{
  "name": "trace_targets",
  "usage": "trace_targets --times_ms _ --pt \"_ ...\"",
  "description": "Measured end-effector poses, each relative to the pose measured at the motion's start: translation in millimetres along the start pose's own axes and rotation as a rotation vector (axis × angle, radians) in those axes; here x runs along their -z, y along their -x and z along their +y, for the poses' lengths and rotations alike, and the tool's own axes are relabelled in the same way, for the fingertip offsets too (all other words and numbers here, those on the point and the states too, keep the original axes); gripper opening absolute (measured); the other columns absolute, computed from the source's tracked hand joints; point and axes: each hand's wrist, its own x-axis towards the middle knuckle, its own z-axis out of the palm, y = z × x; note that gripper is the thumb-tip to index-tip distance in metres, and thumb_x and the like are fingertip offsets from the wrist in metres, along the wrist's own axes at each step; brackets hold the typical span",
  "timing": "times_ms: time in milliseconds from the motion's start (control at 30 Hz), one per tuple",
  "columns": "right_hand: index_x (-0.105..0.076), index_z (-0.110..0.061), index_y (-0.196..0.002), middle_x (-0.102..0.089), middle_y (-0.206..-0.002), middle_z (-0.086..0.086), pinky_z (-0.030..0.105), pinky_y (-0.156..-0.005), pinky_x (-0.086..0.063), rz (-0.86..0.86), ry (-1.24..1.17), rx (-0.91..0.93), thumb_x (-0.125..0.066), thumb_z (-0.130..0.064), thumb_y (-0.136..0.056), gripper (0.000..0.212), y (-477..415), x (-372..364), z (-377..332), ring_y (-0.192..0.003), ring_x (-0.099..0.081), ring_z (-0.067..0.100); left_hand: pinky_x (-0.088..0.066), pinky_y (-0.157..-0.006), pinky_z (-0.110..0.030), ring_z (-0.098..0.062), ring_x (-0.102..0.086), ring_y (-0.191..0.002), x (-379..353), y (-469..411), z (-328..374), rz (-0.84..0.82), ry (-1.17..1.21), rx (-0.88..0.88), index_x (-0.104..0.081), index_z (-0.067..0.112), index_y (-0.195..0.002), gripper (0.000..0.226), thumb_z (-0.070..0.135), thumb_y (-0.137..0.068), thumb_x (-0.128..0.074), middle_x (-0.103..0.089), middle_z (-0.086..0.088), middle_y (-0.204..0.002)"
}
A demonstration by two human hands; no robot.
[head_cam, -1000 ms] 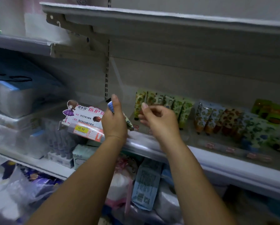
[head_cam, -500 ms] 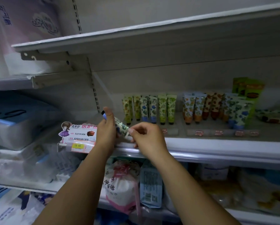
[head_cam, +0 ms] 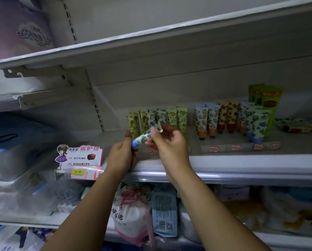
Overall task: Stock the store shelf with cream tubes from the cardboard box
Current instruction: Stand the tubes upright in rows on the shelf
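A small cream tube (head_cam: pixel 144 137) with a blue cap and a green floral print lies slanted between my two hands, just in front of the shelf. My left hand (head_cam: pixel 121 154) grips its blue cap end. My right hand (head_cam: pixel 168 142) pinches its flat crimped end between thumb and fingers. Behind the hands a row of green floral tubes (head_cam: pixel 171 116) stands upright on the white shelf (head_cam: pixel 242 160). A second group of orange, brown and blue printed tubes (head_cam: pixel 229 118) stands further right. The cardboard box is out of view.
Green boxes (head_cam: pixel 265 100) stand behind the right group of tubes, and packs (head_cam: pixel 300 125) lie at the far right. A price sign (head_cam: pixel 81 158) hangs at the shelf's left end. Bagged goods (head_cam: pixel 133 214) fill the shelf below. Another shelf (head_cam: pixel 151 42) overhangs above.
The camera has tilted up and nearer the shelf. The tube turned: its crimped end now points up right, pinched by my right hand, while my left hand keeps the cap end.
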Motion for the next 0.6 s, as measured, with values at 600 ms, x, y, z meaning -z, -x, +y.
trace_targets --times_ms 600 --pt "-0.060 -0.025 -0.098 -0.068 -0.089 -0.016 0.010 -0.072 -0.049 0.171 0.356 0.223 -0.076 -0.012 -0.087 0.023 -13.7 5.6 -1.6 -0.081 -0.064 -0.009 -0.038 -0.043 -0.019 -0.006 -0.046 -0.040 4.1 1.1 -6.5 0.182 0.045 -0.145 -0.065 -0.001 -0.092 0.044 0.033 -0.109 -0.043 -0.055 -0.008 -0.057"
